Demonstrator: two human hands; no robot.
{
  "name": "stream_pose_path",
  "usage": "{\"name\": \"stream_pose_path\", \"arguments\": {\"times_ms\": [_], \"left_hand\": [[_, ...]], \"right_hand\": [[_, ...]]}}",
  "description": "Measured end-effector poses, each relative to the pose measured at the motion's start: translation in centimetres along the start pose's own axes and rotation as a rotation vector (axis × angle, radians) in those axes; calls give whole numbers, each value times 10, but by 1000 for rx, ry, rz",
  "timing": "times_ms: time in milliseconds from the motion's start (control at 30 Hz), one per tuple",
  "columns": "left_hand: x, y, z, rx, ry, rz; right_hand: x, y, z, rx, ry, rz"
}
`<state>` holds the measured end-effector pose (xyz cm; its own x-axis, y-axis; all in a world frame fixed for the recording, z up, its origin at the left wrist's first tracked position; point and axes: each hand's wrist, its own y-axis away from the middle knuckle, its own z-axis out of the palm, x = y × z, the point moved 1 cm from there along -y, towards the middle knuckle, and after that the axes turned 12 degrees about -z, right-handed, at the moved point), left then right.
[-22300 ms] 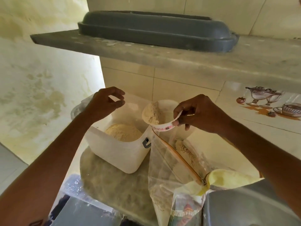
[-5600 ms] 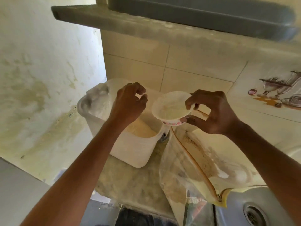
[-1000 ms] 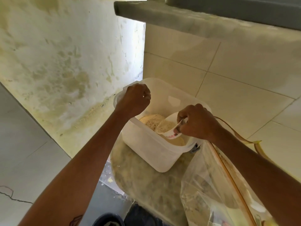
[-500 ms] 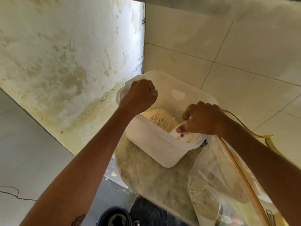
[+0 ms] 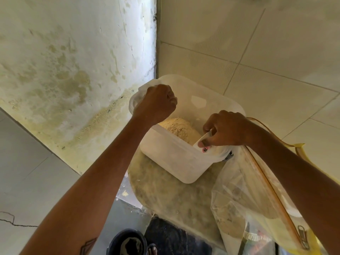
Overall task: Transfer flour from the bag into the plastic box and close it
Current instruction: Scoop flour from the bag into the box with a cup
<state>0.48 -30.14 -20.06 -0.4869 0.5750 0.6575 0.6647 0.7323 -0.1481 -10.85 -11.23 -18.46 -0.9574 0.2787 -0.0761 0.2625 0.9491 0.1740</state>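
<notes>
A translucent white plastic box stands open on the stone counter, with a mound of beige flour inside. My left hand grips the box's upright lid at the far left rim. My right hand pinches a small white cup and holds it tipped over at the box's right inner wall. The clear flour bag, with an orange-yellow edge, stands open just right of the box, under my right forearm.
The stone counter ends at a rounded edge on the left, with floor below. A dark bucket sits on the floor under the counter edge. A stained wall is to the left, a tiled wall behind the box.
My right hand has lowered the cup further into the box against its right wall and tipped it. My left hand stays on the lid. The camera has tilted down.
</notes>
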Motion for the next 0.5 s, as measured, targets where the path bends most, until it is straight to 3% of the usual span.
{"name": "stream_pose_path", "arguments": {"times_ms": [367,500], "left_hand": [[-2,-1,2,3,17,-13],[-2,-2,3,-4,21,-20]], "right_hand": [[9,-4,4,47,-88,-81],[13,-1,6,188,-172,-107]]}}
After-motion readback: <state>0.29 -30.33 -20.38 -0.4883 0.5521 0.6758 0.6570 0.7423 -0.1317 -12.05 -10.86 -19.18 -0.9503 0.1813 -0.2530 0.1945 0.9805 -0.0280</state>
